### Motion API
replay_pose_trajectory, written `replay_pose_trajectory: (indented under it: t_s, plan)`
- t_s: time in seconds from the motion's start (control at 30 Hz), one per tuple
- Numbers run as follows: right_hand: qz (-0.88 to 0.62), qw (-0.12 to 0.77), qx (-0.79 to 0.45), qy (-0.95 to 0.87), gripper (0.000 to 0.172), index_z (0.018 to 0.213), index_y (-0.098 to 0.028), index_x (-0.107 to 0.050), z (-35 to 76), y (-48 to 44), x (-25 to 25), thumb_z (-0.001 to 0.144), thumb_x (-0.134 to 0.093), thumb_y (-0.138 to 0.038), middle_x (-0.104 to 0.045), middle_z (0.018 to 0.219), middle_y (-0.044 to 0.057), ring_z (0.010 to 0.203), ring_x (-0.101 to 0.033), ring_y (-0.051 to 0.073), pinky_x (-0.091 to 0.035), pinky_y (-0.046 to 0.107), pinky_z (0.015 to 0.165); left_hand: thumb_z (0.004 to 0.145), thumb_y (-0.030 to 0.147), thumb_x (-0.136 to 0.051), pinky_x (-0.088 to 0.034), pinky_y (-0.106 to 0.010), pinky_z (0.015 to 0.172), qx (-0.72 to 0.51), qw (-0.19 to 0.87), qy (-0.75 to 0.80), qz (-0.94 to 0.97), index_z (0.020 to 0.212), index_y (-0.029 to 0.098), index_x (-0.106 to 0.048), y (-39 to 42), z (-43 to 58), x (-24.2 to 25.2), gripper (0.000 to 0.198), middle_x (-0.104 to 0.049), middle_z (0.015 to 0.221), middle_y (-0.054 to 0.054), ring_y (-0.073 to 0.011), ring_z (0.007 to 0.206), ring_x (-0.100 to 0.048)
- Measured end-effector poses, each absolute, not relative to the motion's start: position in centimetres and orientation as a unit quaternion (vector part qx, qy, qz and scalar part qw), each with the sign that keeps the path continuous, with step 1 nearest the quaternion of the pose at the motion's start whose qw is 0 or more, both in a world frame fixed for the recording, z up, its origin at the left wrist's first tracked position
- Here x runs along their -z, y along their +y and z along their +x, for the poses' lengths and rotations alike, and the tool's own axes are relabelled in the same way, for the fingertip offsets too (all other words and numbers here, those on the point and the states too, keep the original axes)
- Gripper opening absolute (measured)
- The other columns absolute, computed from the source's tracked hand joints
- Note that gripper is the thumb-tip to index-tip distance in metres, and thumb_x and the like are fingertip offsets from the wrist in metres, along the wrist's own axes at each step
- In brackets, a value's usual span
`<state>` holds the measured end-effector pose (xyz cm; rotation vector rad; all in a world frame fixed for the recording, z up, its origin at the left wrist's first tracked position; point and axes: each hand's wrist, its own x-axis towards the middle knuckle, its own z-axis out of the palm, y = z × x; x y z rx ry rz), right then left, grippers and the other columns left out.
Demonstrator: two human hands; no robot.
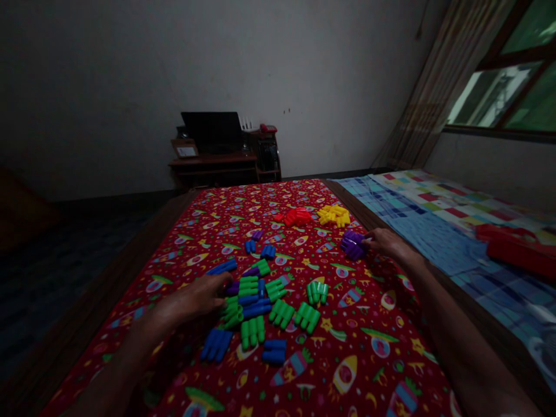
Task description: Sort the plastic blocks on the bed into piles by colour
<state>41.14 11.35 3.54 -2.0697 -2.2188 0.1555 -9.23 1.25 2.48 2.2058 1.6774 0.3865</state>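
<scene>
Touching purple blocks [354, 245] two o'clock from green blocks [281, 314], the right hand [386, 242] has an unclear grip; the left hand [206, 295], nine o'clock, grip apart, should pinch singly.

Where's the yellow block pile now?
In the head view, the yellow block pile lies right of centre near the right edge of the red cloth, just right of the red block pile and beyond the purple block pile.
</scene>
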Motion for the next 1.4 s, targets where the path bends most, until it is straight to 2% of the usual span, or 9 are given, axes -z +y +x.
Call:
replay_pose_trajectory:
  t_s: [0.17, 0.33, 0.47, 0.7, 0.8, 0.97, 1.07, 1.23, 1.4]
  plan:
    - [-0.691, 0.016, -0.025, -0.723, 0.037, 0.099, -0.014, -0.074, 40.6, 10.7, -4.2, 0.090, -0.050, -0.041, -0.072, 0.095, 0.016, 0.086, -0.069, 0.024, -0.046, 0.029, 0.069, 0.061, 0.033, -0.058, -0.051, -0.032, 0.066, -0.078, 0.249, 0.584, 0.769, 0.097, 0.022, -0.068, 1.9, -8.6, -2.9, 0.039, -0.073, 0.088, -0.007, -0.0273, 0.079, -0.069]
    - [-0.699, 0.005, 0.026, -0.715, 0.037, 0.095, -0.013, -0.074, 38.9, 9.4, -5.9, 0.093, -0.043, -0.034, -0.072, 0.095, 0.018, 0.085, -0.068, 0.025, -0.045, 0.029, 0.066, 0.060, 0.037, -0.060, -0.047, -0.027, 0.058, -0.083, 0.252, 0.589, 0.763, 0.076, 0.022, -0.065, 2.2, -8.3, -3.4, 0.022, -0.069, 0.072, -0.002, -0.0221, 0.065, -0.064]
    - [-0.666, 0.081, 0.046, -0.740, 0.034, 0.105, -0.018, -0.073, 37.4, 8.4, -7.0, 0.092, -0.045, -0.032, -0.073, 0.095, 0.014, 0.084, -0.068, 0.022, -0.045, 0.027, 0.067, 0.063, 0.039, -0.055, -0.043, -0.025, 0.056, -0.068, 0.228, 0.606, 0.759, 0.067, 0.021, -0.061, 2.3, -7.7, -4.5, 0.019, -0.064, 0.063, 0.001, -0.0187, 0.061, -0.059]
    - [-0.450, 0.242, -0.017, -0.860, 0.031, 0.099, -0.015, -0.071, 31.4, 5.1, -6.3, 0.094, -0.046, -0.031, -0.073, 0.085, 0.011, 0.070, -0.066, 0.018, -0.045, 0.025, 0.065, 0.073, 0.042, -0.056, -0.047, -0.027, 0.066, -0.219, 0.139, 0.644, 0.720, 0.084, 0.019, -0.068, 1.1, -4.7, -7.5, 0.029, -0.071, 0.078, -0.003, -0.0203, 0.070, -0.064]
    - [-0.325, 0.314, -0.089, -0.887, 0.034, 0.120, -0.015, -0.062, 28.0, 2.6, -5.3, 0.096, -0.046, -0.034, -0.072, 0.098, 0.012, 0.078, -0.066, 0.017, -0.048, 0.026, 0.070, 0.077, 0.038, -0.057, -0.050, -0.027, 0.071, -0.289, 0.162, 0.568, 0.754, 0.088, 0.020, -0.068, -0.5, -1.4, -7.2, 0.024, -0.073, 0.085, -0.003, -0.0193, 0.075, -0.066]
    - [-0.240, 0.290, -0.144, -0.915, 0.029, 0.119, -0.017, -0.061, 25.2, -0.3, -4.6, 0.096, -0.045, -0.025, -0.071, 0.096, 0.010, 0.077, -0.065, 0.015, -0.048, 0.024, 0.069, 0.086, 0.032, -0.054, -0.053, -0.028, 0.077, -0.319, 0.166, 0.452, 0.816, 0.092, 0.022, -0.067, -2.5, 2.5, -5.6, 0.017, -0.073, 0.089, -0.003, -0.0185, 0.084, -0.068]
    - [-0.272, 0.285, -0.119, -0.911, 0.024, 0.104, -0.016, -0.067, 26.1, 1.0, -5.2, 0.094, -0.046, -0.023, -0.071, 0.082, 0.007, 0.066, -0.062, 0.013, -0.044, 0.022, 0.062, 0.090, 0.035, -0.052, -0.053, -0.029, 0.082, -0.325, 0.141, 0.445, 0.822, 0.097, 0.021, -0.066, -1.8, 1.9, -4.7, 0.020, -0.072, 0.095, -0.004, -0.0188, 0.089, -0.068]
    - [-0.498, 0.354, -0.022, -0.791, 0.027, 0.105, -0.015, -0.070, 32.3, 7.1, -6.1, 0.090, -0.050, -0.025, -0.074, 0.091, 0.010, 0.073, -0.066, 0.018, -0.047, 0.026, 0.068, 0.090, 0.042, -0.047, -0.051, -0.036, 0.091, -0.311, 0.067, 0.499, 0.806, 0.101, 0.021, -0.066, 1.4, -2.0, -2.8, 0.031, -0.070, 0.105, -0.008, -0.0228, 0.099, -0.065]
    - [-0.673, 0.243, 0.037, -0.698, 0.036, 0.110, -0.012, -0.071, 39.1, 11.0, -3.8, 0.089, -0.047, -0.029, -0.073, 0.099, 0.015, 0.086, -0.067, 0.025, -0.047, 0.030, 0.074, 0.085, 0.045, -0.046, -0.053, -0.035, 0.084, -0.267, 0.099, 0.552, 0.784, 0.092, 0.020, -0.070, 3.1, -4.1, -1.2, 0.035, -0.073, 0.096, -0.009, -0.0240, 0.089, -0.068]
